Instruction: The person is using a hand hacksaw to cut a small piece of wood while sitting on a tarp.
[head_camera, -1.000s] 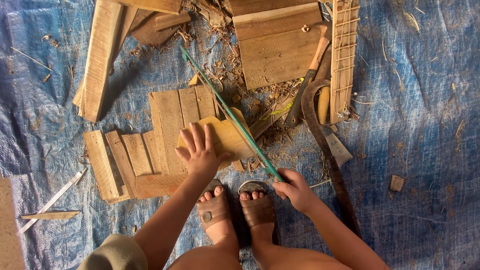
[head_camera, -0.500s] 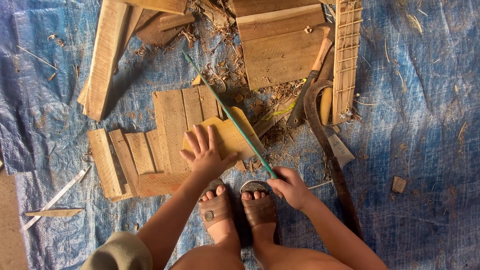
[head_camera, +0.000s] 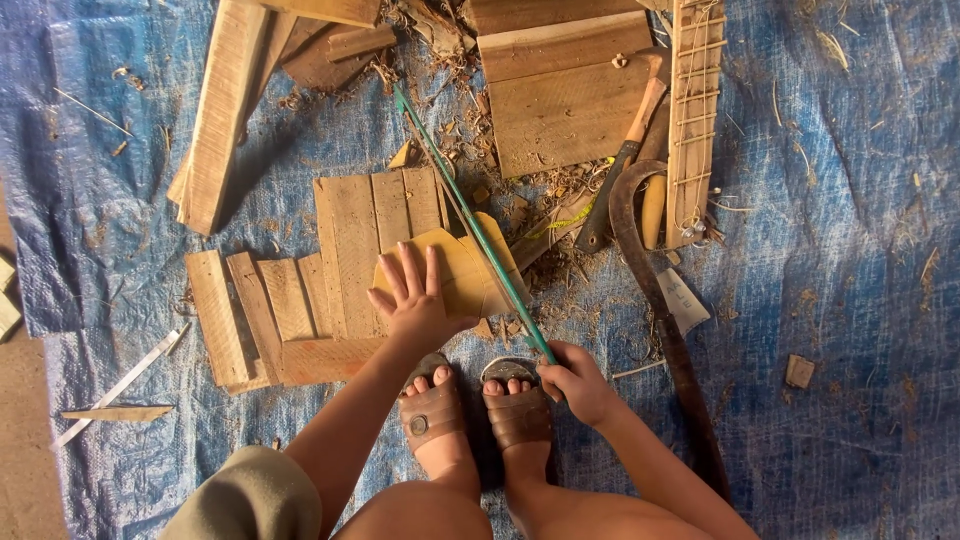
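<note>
My left hand (head_camera: 415, 296) lies flat, fingers spread, pressing down a light yellowish piece of wood (head_camera: 462, 268) that rests on a group of wooden planks (head_camera: 345, 255). My right hand (head_camera: 577, 383) grips the near end of a long thin green-framed saw (head_camera: 470, 220), which runs diagonally away across the right side of the yellowish piece. Both my sandalled feet (head_camera: 475, 415) stand just in front of the piece, between my hands.
A blue tarp (head_camera: 850, 300) covers the ground, littered with wood chips. Larger boards (head_camera: 575, 95) lie at the back, a long plank (head_camera: 220, 110) at back left, a ladder-like wooden strip (head_camera: 695, 110) at right. A hatchet (head_camera: 625, 165) and curved blade (head_camera: 655, 300) lie right.
The saw has slid slightly along its length across the yellowish piece. My hands stay in nearly the same places.
</note>
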